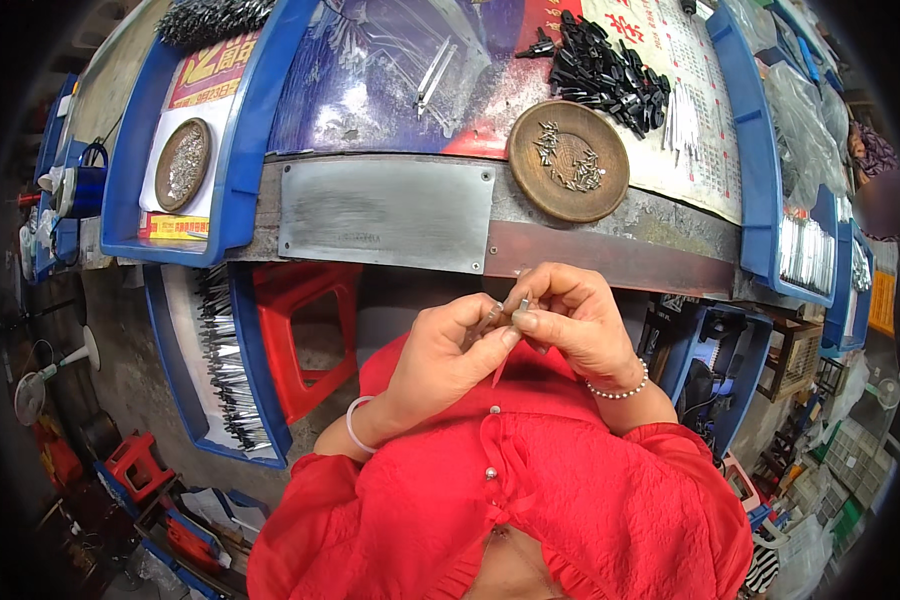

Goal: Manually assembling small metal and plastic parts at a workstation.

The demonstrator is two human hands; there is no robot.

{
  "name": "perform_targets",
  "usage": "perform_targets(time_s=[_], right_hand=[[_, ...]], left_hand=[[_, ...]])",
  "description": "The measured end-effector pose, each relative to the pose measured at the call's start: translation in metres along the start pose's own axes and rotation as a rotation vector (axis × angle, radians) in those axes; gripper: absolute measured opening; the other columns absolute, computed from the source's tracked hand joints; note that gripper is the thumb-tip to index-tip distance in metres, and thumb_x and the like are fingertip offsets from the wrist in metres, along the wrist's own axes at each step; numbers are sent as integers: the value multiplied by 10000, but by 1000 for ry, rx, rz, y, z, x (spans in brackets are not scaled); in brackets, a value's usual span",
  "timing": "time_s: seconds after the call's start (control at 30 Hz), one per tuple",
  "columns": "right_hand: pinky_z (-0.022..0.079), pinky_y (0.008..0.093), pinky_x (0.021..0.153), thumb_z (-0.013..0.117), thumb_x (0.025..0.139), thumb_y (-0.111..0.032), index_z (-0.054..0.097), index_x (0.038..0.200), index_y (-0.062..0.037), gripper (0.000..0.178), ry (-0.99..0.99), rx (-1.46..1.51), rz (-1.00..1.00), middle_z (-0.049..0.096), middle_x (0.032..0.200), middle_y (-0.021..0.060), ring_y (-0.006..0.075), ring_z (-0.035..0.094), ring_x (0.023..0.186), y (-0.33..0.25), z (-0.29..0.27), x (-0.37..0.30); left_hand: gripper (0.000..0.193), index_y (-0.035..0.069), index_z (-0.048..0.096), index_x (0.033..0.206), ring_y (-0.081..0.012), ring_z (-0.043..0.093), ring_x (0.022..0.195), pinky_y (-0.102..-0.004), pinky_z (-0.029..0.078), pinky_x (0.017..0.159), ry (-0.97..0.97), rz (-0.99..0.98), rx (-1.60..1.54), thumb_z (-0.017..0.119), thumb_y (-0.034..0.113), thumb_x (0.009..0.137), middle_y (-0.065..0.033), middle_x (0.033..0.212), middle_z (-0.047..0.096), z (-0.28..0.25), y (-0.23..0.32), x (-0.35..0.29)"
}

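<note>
My left hand [450,345] and my right hand [580,325] meet in front of my chest, just below the bench edge. Thumbs and forefingers are pinched together tip to tip. Whatever small piece lies between them is mostly covered by the fingers, and I cannot make it out. Beyond the right hand, a round brown wooden dish [529,185] holds small metal pins [582,174]. Behind that dish lies a heap of black, narrow-ended parts [610,82], with thin white-silver rods [681,122] beside it. A grey metal plate [385,215] is screwed to the bench front, ahead of the left hand.
A blue tray [238,165] at left holds an oval dish of small bits [183,165]. Two slim rods [434,72] lie on the bench covering. Another blue bin [260,400] of rods and a red stool [270,345] stand below left. More blue trays [760,150] line the right.
</note>
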State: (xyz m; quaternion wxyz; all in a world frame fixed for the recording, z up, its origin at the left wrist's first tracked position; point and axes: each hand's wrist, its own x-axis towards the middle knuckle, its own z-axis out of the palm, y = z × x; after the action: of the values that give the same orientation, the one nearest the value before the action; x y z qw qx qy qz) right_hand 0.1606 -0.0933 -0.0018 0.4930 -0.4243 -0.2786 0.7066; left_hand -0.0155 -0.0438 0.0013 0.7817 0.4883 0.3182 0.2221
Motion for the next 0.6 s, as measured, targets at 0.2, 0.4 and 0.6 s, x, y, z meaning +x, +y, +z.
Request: perform_targets(time_s=[0.2,0.4,0.6], right_hand=[[379,167,488,629,854,-136,608,923,-11,144,16,109,63,601,795,5,21,491,618,6,1,4],[414,195,508,621,844,-89,612,920,-2,116,149,33,-35,605,837,21,51,511,626,4,6,5],[469,277,563,641,675,-33,630,981,-63,308,-183,-1265,-683,544,809,55,180,554,670,-21,2,-17]], left_hand=[[31,21,587,844,-1,431,686,-168,351,597,-20,-87,-50,589,43,865,49,755,543,-2,-1,1],[90,6,568,813,-1,437,676,-175,374,579,32,-72,-107,586,67,876,51,724,527,-4,-8,5],[101,10,559,784,-4,432,655,-183,374,570,76,-79,-52,598,60,863,50,708,525,-11,-9,7]])
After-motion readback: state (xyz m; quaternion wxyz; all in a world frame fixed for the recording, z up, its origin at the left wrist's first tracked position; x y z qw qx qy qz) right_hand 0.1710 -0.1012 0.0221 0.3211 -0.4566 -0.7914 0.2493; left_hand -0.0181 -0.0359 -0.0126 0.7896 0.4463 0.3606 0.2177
